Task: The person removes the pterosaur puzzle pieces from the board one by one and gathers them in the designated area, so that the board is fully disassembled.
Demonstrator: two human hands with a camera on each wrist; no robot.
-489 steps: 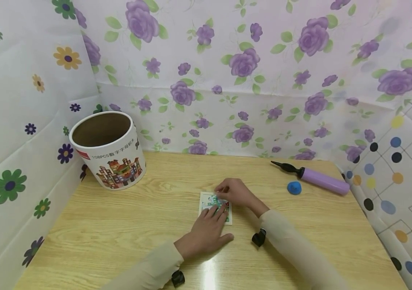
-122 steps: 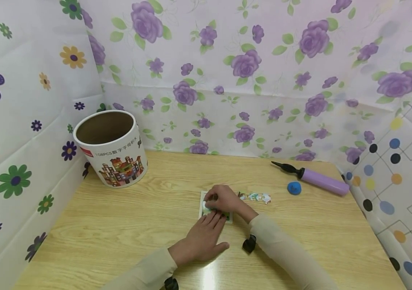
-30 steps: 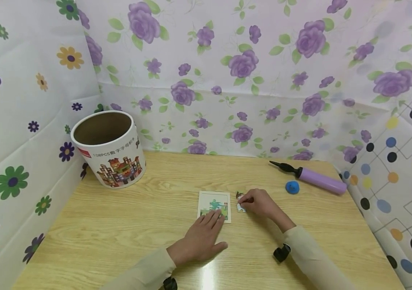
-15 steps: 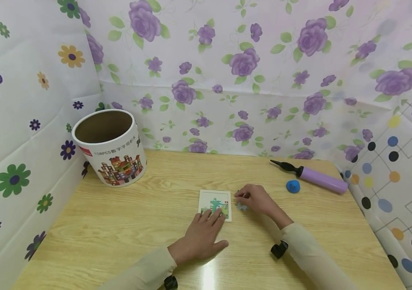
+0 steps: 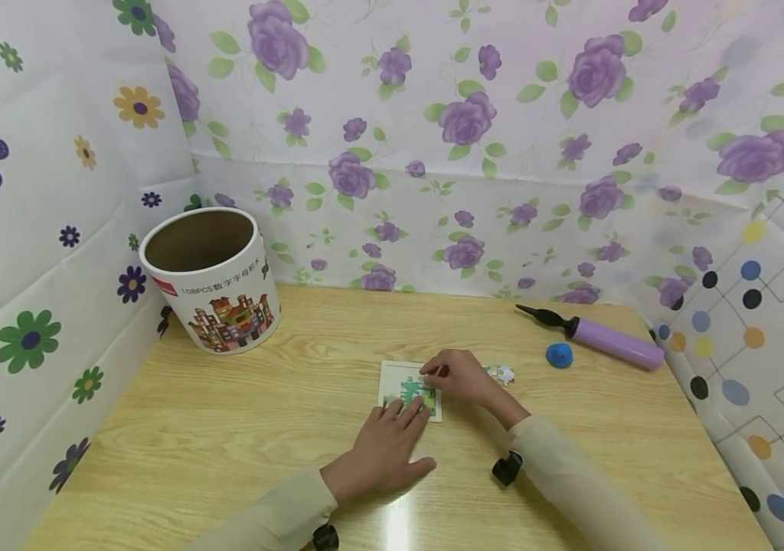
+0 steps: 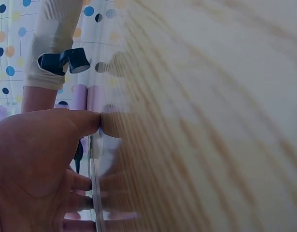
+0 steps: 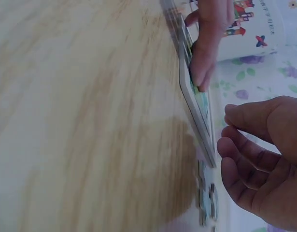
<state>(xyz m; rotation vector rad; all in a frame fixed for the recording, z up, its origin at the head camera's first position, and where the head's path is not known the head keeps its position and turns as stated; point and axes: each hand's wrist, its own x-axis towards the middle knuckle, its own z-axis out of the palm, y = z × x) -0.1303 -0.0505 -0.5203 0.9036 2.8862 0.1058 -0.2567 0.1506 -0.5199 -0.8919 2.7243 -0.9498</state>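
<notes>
thin square white-bordered jigsaw tray [image 5: 383,381] on yellow wood-grain table [image 5: 295,413] | left hand [image 5: 385,451]: straight fingers on tray | right hand [image 5: 464,379]: nearly pinched at tray's right edge, held piece: cannot tell | likely light, stiff; grip rim

The bare left hand [image 5: 388,450] partly hides the square white tray [image 5: 394,379]; the bare right hand [image 5: 462,375], multicoloured jigsaw pieces [image 5: 503,373] beside it.

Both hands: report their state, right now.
Left hand: open, fingers resting on the puzzle board.
Right hand: fingers curled; whether they pinch anything cannot be told.
</notes>
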